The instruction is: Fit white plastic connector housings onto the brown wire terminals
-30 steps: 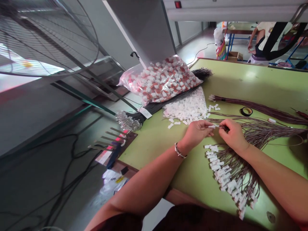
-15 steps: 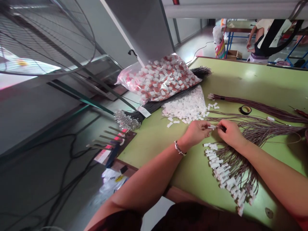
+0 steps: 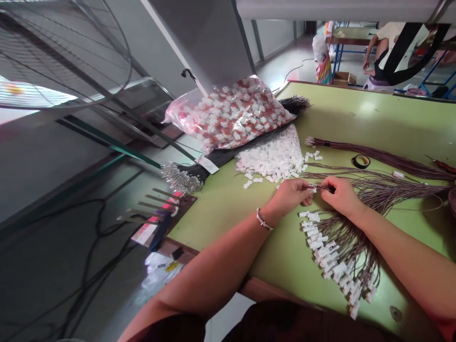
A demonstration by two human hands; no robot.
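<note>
My left hand point(image 3: 292, 194), with a bracelet at its wrist, is closed in a pinch on the metal-tipped ends of some thin brown wires. A small whitish bit shows by its fingertips, too small to make out. Just to the right, my right hand point(image 3: 340, 194) is closed round the same brown wires point(image 3: 323, 187), a short way behind their tips. Below my hands, a fan of brown wires fitted with white connectors point(image 3: 327, 256) lies on the green table point(image 3: 221, 213). Loose white connectors point(image 3: 270, 159) are heaped on and around a clear bag beyond my left hand.
A clear bag of white and orange connectors point(image 3: 235, 114) rests on a black wire bundle point(image 3: 228, 154). A tape roll point(image 3: 361, 161) and another brown wire bundle point(image 3: 377, 154) lie at the right. A fan cage point(image 3: 71, 52) stands left; a seated person point(image 3: 399, 52) is far back.
The view has shifted slightly. My fingers have moved a little around the wire tips, and both hands still hold the wires close together.
</note>
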